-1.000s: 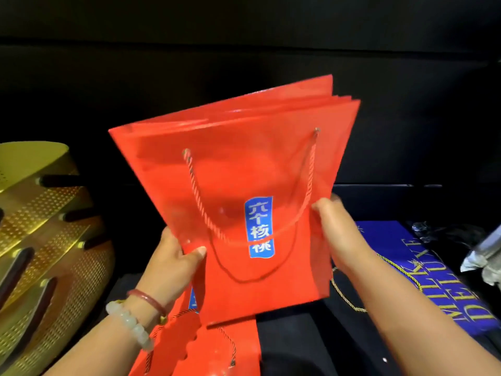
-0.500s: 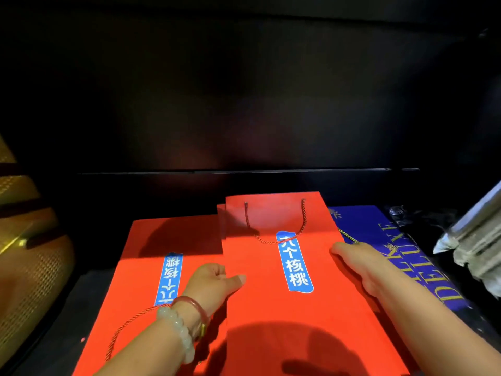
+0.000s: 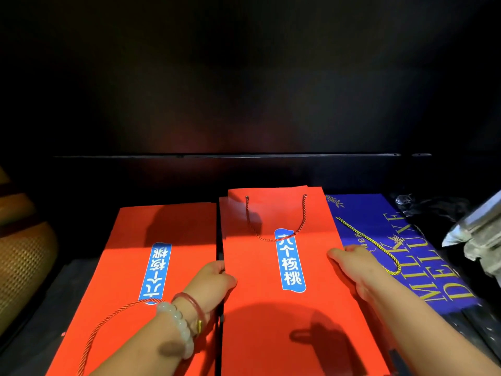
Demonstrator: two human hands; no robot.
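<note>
Two hands bracket our red bag (image 3: 257,267): fingers of our left hand (image 3: 214,283) curl round its left edge, our right hand (image 3: 352,264) lies along its right edge, grip unclear to us. It lies flat between a second red bag (image 3: 122,253) and a blue bag (image 3: 379,213)

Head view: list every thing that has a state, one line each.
middle red bag: folded flat, face up, a hand at each side.
left red bag: folded flat, handle cord loose at the near end.
blue bag: folded flat, yellow cord loose on top.
left hand: grips middle red bag's left edge.
right hand: fingers straight against its right edge.
</note>
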